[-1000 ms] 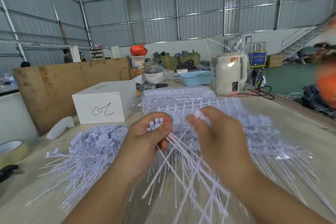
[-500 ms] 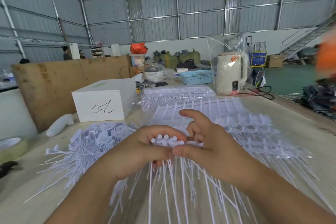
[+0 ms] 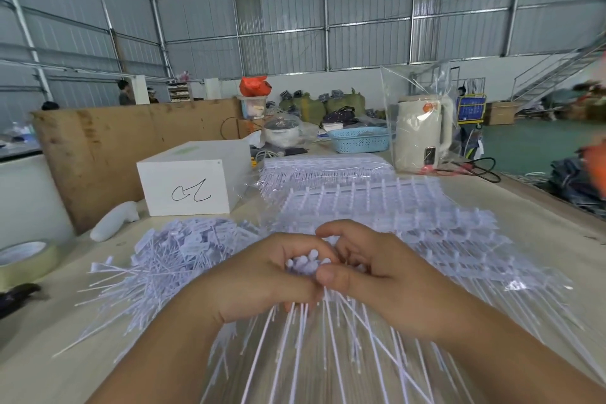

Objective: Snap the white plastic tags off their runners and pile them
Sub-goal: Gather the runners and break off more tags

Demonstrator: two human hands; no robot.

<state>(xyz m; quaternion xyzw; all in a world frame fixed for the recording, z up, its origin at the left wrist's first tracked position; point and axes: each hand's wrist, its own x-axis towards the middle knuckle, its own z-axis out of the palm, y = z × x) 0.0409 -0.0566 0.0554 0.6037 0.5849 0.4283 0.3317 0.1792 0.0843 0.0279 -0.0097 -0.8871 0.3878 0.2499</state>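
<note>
White box (image 3: 193,180) behind tag pile (image 3: 183,249)

Bare forearms, left hand (image 3: 262,275), right hand (image 3: 377,275), no sleeves.

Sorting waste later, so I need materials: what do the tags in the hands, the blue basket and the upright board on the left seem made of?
Tags: white plastic, thin, slightly translucent stems, moulded heads. Blue basket: likely moulded plastic, uniform colour, perforated lattice wall. Board: looks like plywood or fibreboard, matte brown, stained, bare edges; which one is unclear.
</note>
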